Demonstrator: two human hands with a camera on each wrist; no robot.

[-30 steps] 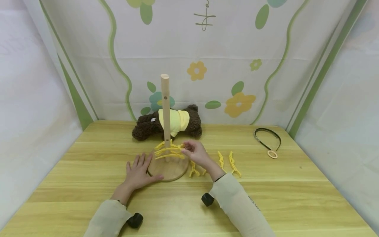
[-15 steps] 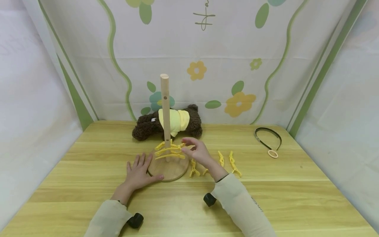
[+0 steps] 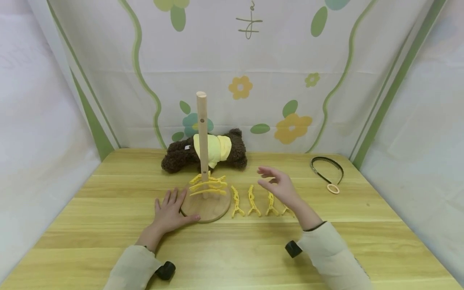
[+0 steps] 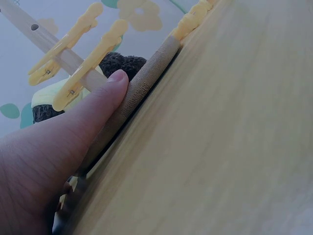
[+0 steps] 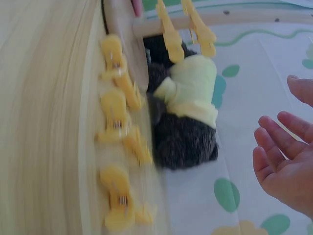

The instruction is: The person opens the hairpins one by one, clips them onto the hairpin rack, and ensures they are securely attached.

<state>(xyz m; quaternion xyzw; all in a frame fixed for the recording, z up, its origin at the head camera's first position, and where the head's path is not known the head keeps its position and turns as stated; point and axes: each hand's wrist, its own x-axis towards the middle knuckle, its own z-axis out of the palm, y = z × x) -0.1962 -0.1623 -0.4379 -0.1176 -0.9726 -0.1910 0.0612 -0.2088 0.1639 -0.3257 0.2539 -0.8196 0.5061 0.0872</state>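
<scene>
A wooden post (image 3: 203,141) rises from a round wooden base (image 3: 206,212) on the table. Several yellow alligator hair clips (image 3: 208,185) are clamped across the post's lower part. My left hand (image 3: 170,213) rests at the base's left edge with spread fingers; in the left wrist view, the thumb (image 4: 105,98) lies along the base's rim. To the right of the base, a row of more yellow hair clips (image 3: 252,201) lies on the table. Above the right end of that row hovers my right hand (image 3: 284,189), holding nothing, fingers loosely bent. It partly hides the rightmost clips.
Behind the post a brown plush bear (image 3: 237,151) in a yellow top lies on its side. A black headband (image 3: 328,159) with a light ring sits at the right back. White printed cloth (image 3: 268,56) walls in the table (image 3: 224,253) at the back and sides.
My right hand has let go of a clip at the post and moved right, over the row of clips. More of that row shows. The left hand has stayed in place.
</scene>
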